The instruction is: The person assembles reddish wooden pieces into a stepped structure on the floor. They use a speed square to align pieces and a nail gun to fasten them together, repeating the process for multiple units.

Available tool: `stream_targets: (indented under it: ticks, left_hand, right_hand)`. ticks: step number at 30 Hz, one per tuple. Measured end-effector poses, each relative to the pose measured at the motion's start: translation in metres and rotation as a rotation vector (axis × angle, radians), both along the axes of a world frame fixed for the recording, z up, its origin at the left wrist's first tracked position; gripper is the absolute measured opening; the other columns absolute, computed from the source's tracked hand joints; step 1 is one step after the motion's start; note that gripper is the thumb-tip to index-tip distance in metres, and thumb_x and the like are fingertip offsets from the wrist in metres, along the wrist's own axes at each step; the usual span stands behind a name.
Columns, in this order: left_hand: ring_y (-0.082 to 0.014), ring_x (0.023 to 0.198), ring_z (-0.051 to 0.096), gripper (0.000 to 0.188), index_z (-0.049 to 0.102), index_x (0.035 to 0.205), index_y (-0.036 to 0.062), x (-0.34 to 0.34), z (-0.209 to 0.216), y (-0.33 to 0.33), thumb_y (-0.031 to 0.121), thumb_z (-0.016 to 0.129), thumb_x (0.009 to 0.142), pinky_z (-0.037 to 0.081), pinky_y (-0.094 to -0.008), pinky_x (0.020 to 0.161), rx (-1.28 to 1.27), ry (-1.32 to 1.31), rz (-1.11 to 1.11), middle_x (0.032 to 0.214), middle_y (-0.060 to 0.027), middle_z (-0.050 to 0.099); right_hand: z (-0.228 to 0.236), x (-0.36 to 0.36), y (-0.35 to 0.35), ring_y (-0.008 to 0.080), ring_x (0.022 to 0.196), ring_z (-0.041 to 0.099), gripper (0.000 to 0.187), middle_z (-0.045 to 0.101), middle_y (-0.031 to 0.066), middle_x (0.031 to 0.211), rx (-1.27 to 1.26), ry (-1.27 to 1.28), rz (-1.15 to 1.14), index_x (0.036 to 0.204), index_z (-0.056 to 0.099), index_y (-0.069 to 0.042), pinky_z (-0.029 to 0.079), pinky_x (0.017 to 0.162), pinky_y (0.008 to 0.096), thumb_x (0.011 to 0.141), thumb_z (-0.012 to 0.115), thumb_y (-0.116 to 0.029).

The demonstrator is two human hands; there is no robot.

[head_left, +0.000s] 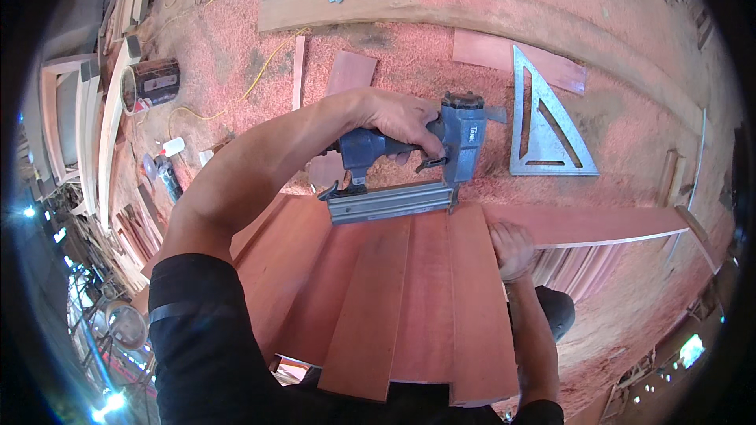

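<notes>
- nail gun (465, 142): at upper end of the slats (362, 299), w/ nose by top of the rightmost slat (482, 307); contact or slight gap, can't tell.
- left hand (398, 118): fingers closed round the gun's handle; whether one presses the trigger, can't tell. poss. fault: stray shot, if grip tightens w/ nose unseated.
- right hand (512, 250): fingers curled narrow at right edge of same slat, near the nose; exact hold hidden. main hazard, prob.: nail veers w/ grain & exits thru edge toward these fingers.
- slat end: could split, b/c nose is so close to it.
- lower ends: uneven, toward the wearer; rightmost slat might skew if right hand eases off or recoil nudges it.
- magazine (394, 201): extends left over neighboring slats; could scuff or knock them if gun tips.
- curved board (591, 224): runs out to right, beside right hand; a bump there might upset alignment, if joined (joint not visible).
- triangular square (551, 126): flat on sawdusty floor (425, 63), apart from gun & slats; angle thus prob. judged by eye, misfit poss.
</notes>
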State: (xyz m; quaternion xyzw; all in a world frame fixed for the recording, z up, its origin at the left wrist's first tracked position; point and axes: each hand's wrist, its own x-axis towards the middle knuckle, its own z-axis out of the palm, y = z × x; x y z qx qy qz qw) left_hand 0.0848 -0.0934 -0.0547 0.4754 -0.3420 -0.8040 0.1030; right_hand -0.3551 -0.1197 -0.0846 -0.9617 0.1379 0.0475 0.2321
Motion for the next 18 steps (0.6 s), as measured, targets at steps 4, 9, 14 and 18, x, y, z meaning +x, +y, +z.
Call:
stream_targets:
  ticks: [4,9,14,18]
  left_hand:
    - [-0.0131,0.067,0.067,0.037,0.069,0.114,0.0016,0.002,-0.004,-0.002,0.035,0.077,0.101,0.054,-0.0319,0.059,-0.001,0.008,0.015,0.09,-0.0029,0.068]
    - [-0.013,0.068,0.067,0.038,0.068,0.117,0.0014,0.0,-0.014,-0.002,0.034,0.078,0.1,0.055,-0.0314,0.06,0.013,0.008,-0.007,0.092,-0.0032,0.069]
    - [-0.0129,0.07,0.068,0.037,0.069,0.115,0.0008,-0.001,-0.025,0.0,0.034,0.078,0.1,0.055,-0.0316,0.062,-0.051,-0.023,-0.034,0.09,-0.0035,0.07]
    - [-0.0132,0.07,0.068,0.036,0.07,0.116,0.0011,-0.002,-0.022,-0.005,0.032,0.077,0.1,0.054,-0.0326,0.062,-0.021,0.026,-0.044,0.088,-0.0034,0.071]
  right_hand:
    - [-0.006,0.003,0.001,0.0296,0.113,0.073,0.049,0.078,0.0103,0.117,-0.022,-0.02,0.0,0.121,0.077,-0.004,0.057,0.097,0.0472,0.086,0.063,-0.035]
    - [-0.002,0.006,0.001,0.0293,0.113,0.073,0.048,0.078,0.0103,0.116,-0.005,0.004,-0.01,0.121,0.077,-0.004,0.057,0.096,0.0463,0.084,0.064,-0.033]
    - [0.0,0.01,0.0,0.0292,0.111,0.073,0.047,0.078,0.0101,0.115,-0.003,-0.009,-0.013,0.118,0.077,-0.004,0.057,0.094,0.0457,0.083,0.066,-0.033]
    - [0.0,0.008,0.0,0.0294,0.108,0.073,0.048,0.078,0.0096,0.115,-0.001,0.013,-0.017,0.118,0.077,-0.004,0.057,0.092,0.046,0.082,0.067,-0.035]
